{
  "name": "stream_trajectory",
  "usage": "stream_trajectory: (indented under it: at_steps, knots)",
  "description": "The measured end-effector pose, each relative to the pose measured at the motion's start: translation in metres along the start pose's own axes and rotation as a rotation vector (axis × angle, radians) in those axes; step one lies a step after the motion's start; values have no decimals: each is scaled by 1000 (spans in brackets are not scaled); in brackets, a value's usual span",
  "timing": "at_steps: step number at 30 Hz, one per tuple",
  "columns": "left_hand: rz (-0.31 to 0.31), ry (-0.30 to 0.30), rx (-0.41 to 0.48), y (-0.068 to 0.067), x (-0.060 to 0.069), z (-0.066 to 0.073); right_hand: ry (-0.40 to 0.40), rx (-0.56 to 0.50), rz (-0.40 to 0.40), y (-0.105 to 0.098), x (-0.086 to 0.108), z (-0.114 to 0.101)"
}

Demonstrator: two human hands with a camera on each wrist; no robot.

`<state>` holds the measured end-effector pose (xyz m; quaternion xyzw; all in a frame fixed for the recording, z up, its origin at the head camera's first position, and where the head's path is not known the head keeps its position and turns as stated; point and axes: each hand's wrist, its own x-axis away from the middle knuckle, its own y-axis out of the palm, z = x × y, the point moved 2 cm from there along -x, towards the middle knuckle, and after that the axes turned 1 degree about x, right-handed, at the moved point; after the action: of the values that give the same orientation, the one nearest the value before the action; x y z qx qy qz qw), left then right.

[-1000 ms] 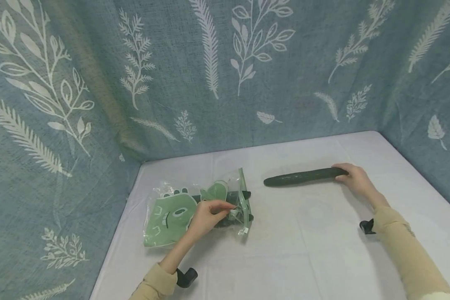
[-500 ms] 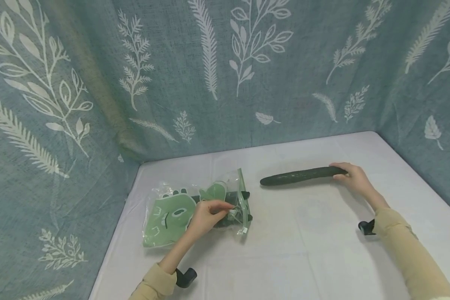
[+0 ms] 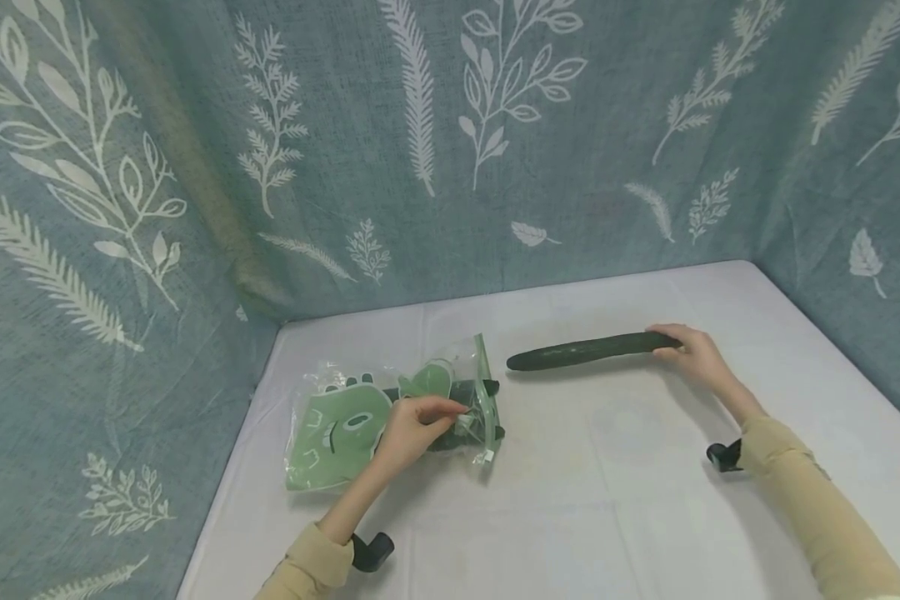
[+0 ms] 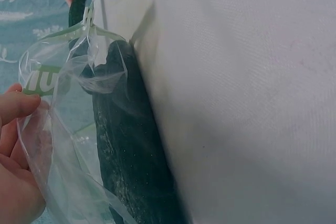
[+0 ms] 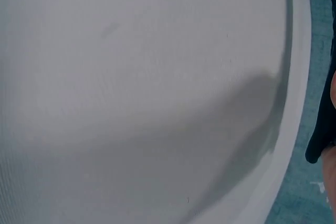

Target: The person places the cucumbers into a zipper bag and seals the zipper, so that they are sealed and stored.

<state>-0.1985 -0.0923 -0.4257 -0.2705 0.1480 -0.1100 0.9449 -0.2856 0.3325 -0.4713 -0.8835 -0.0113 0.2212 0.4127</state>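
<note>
A clear zip bag (image 3: 348, 429) with a green cartoon print lies on the left of the table, its zip end facing right. Inside it are dark green cucumbers (image 4: 128, 140), and their ends poke out at the bag's mouth. My left hand (image 3: 412, 429) pinches the bag's upper film near that mouth between thumb and fingers. On the right, my right hand (image 3: 690, 354) grips the right end of a long cucumber (image 3: 588, 351). Its free end points left, a short way from the bag's mouth. In the right wrist view, only a dark part of this cucumber (image 5: 325, 114) shows at the edge.
A white cloth covers the table (image 3: 555, 517). Blue-green curtains (image 3: 450, 150) with white leaf prints hang behind it and along both sides. A black wrist device (image 3: 372, 552) sits on the left wrist, another (image 3: 723, 456) on the right.
My right hand has carried the long cucumber a little to the left, closer to the bag's mouth. The left hand and the bag have stayed nearly still.
</note>
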Motion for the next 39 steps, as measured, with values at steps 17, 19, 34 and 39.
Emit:
stream_trajectory:
  at_steps: [17,19,34,39]
  knots:
    - [2,51,49,3,-4,-26,-10,-24,-41,36,-16,-28]
    - [2,46,54,3,-4,-26,-3,-28,-43,40,-17,-32]
    - [-5,14,25,-5,5,10,20,-119,-58,86,-30,-66]
    - [7,9,31,-6,7,16,-1,-149,-35,98,-33,-76]
